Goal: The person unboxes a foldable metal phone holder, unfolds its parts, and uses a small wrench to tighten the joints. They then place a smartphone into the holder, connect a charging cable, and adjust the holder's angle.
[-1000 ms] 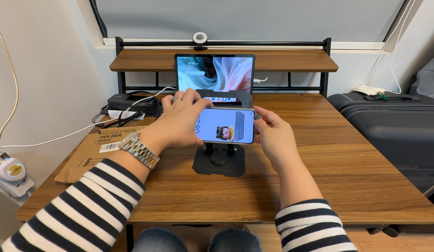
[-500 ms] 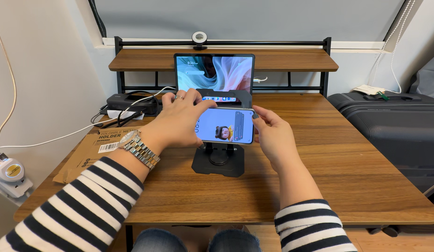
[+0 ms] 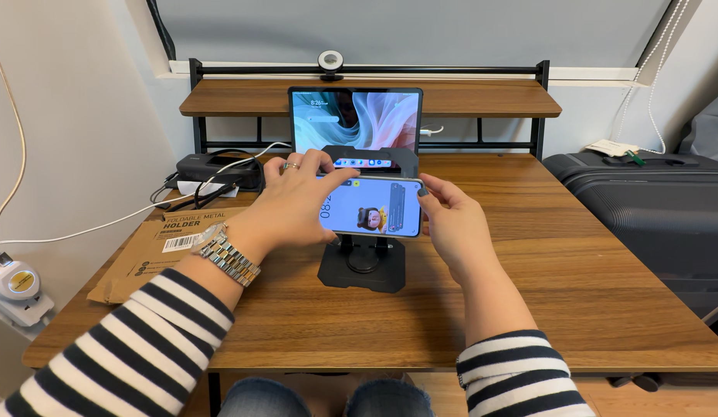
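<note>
A smartphone [image 3: 374, 208] with a lit blue screen lies sideways on a black stand [image 3: 363, 266] on the wooden desk [image 3: 529, 278]. My left hand [image 3: 293, 202] wraps over the phone's left end, fingers across its top edge. My right hand [image 3: 450, 224] pinches the phone's right end with thumb and fingertips. A metal watch sits on my left wrist. Behind the phone a tablet [image 3: 356, 127] stands upright with its screen on.
A flat cardboard package [image 3: 154, 251] lies at the desk's left. A black box with white and black cables [image 3: 212, 168] sits behind it. A raised shelf [image 3: 482, 99] carries a small ring-shaped camera [image 3: 330, 63]. A dark suitcase [image 3: 645, 216] stands to the right.
</note>
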